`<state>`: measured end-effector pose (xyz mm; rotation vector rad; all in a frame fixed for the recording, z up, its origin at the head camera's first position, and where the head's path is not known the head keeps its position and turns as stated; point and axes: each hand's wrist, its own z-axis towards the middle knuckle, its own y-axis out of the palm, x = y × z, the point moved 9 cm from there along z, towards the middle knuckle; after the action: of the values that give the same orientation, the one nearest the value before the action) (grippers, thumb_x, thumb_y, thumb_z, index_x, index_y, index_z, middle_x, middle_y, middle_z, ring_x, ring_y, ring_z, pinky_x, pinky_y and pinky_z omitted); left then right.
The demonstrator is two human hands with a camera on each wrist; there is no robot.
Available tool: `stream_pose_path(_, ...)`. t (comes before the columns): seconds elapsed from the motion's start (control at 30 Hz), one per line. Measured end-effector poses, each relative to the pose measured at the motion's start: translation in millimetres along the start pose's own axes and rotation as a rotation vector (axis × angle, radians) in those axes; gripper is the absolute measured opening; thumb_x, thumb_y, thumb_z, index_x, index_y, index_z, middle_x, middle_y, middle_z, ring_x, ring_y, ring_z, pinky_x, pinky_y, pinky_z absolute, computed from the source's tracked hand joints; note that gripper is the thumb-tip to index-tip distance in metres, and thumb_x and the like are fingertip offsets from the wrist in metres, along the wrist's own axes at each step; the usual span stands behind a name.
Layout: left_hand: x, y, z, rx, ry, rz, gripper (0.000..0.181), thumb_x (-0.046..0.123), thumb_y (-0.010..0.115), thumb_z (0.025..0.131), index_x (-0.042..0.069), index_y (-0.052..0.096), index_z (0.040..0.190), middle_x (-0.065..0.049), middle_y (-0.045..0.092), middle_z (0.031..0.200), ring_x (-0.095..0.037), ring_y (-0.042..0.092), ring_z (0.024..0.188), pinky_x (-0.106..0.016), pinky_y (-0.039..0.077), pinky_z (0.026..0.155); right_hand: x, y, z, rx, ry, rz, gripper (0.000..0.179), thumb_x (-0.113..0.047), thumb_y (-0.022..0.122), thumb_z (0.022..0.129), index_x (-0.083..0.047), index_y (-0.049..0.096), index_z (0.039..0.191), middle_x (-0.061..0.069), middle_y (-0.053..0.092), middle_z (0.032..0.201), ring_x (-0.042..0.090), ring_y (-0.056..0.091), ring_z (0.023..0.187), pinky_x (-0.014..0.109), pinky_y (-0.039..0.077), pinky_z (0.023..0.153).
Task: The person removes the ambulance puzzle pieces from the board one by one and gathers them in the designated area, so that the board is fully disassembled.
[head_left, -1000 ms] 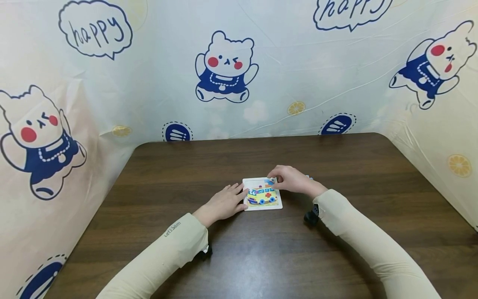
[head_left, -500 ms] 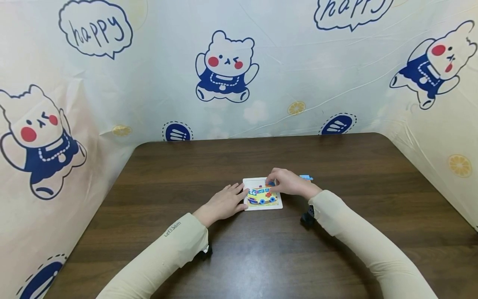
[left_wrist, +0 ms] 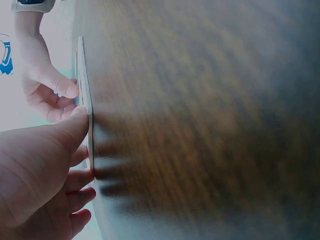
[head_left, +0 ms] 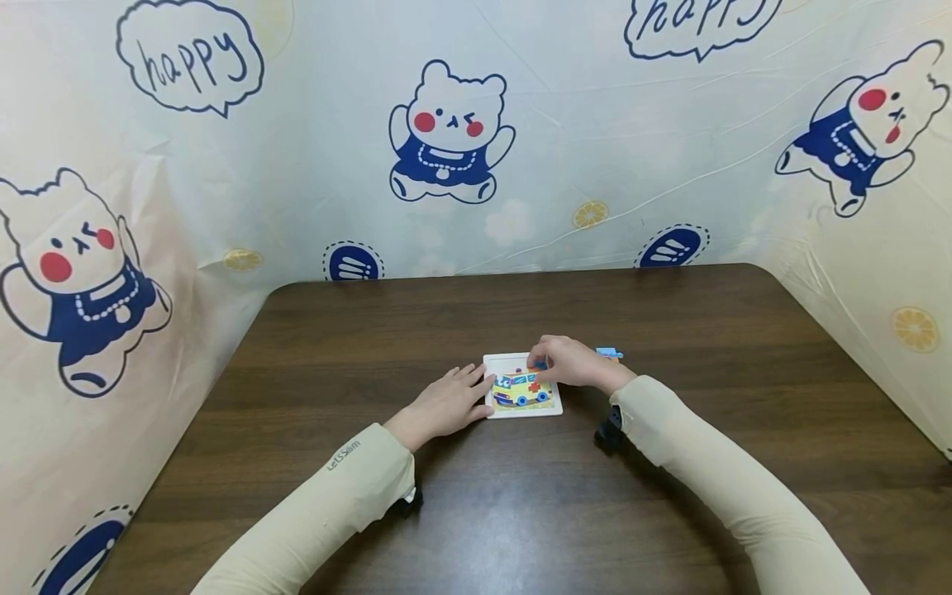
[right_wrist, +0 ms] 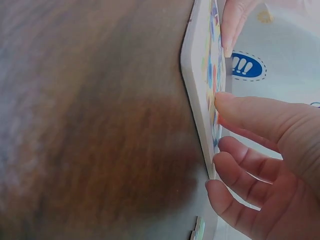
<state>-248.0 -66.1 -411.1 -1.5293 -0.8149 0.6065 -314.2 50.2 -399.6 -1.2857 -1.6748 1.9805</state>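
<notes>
A jigsaw puzzle in a white frame (head_left: 524,416) lies on the table in the head view, its picture a yellow ambulance (head_left: 513,392) with a red cross. My left hand (head_left: 446,403) rests along the frame's left edge with fingers spread and nearly straight. Over the upper right part of the picture, my right hand (head_left: 571,362) pinches a small puzzle piece (right_wrist: 219,119) with blue and orange on it, mostly covered by the fingers. In the right wrist view, thumb and index finger are right at the puzzle surface, the other fingers bent beside the frame.
Loose blue puzzle pieces (head_left: 610,353) lie on the brown wooden table (head_left: 476,496) just behind the right wrist. A cloth backdrop (head_left: 297,149) printed with bears stands along the table's far edge and sides.
My right hand has shifted slightly left and toward me over the puzzle, with the piece between its fingers. More of the loose blue pieces shows behind the wrist. My left hand has stayed put.
</notes>
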Motion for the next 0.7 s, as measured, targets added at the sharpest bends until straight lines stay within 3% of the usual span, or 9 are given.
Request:
stream_pose_path(0.43, -1.9, 1.0, 1.8, -0.009, -0.008, 0.007, 0.058, 0.040, 0.049, 0.094, 0.005, 0.039, 0.140, -0.017, 0.033, 0.143, -0.031, 0.028, 0.132, -0.043, 0.023, 0.106, 2.5, 0.1, 0.3, 0.009, 0.042, 0.071, 0.015, -0.012, 0.072, 0.081, -0.007, 0.065, 0.094, 0.009, 0.042, 0.103, 0.017, 0.045, 0.071, 0.026, 0.041, 0.061)
stream_pose_path(0.7, -2.3, 1.9, 1.1, -0.012, -0.014, -0.003, 0.058, 0.040, 0.049, 0.094, 0.005, 0.038, 0.140, -0.016, 0.032, 0.144, -0.030, 0.028, 0.132, -0.042, 0.022, 0.106, 7.0, 2.3, 1.4, -0.003, 0.055, 0.081, 0.021, -0.014, 0.072, 0.081, -0.010, 0.061, 0.099, 0.007, 0.048, 0.098, 0.018, 0.046, 0.073, 0.029, 0.041, 0.062)
